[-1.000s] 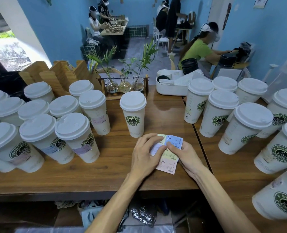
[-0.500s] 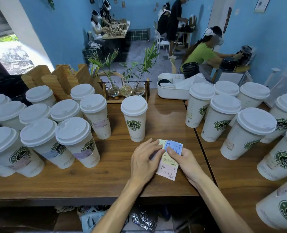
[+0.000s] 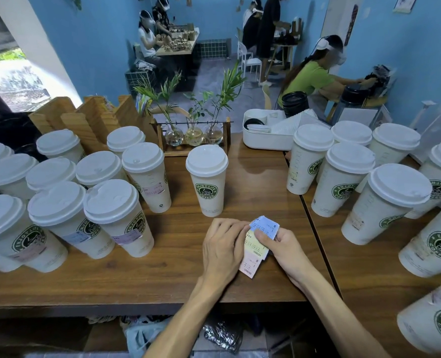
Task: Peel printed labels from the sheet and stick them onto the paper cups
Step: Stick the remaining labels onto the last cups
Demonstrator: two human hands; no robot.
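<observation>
We see both hands over the worktop (image 3: pixel 162 275). The left hand (image 3: pixel 223 250) and the right hand (image 3: pixel 282 245) each pinch the label sheet (image 3: pixel 253 257).

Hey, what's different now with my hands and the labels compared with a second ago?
The right hand has curled its thumb over the label sheet, bending the blue top label up and back. The left hand keeps gripping the sheet's left edge. The lone cup in front and the other cups stay put.

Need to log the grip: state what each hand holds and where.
Both hold the label strip: right hand pinches its upper middle, left hand grips its left edge.
</observation>
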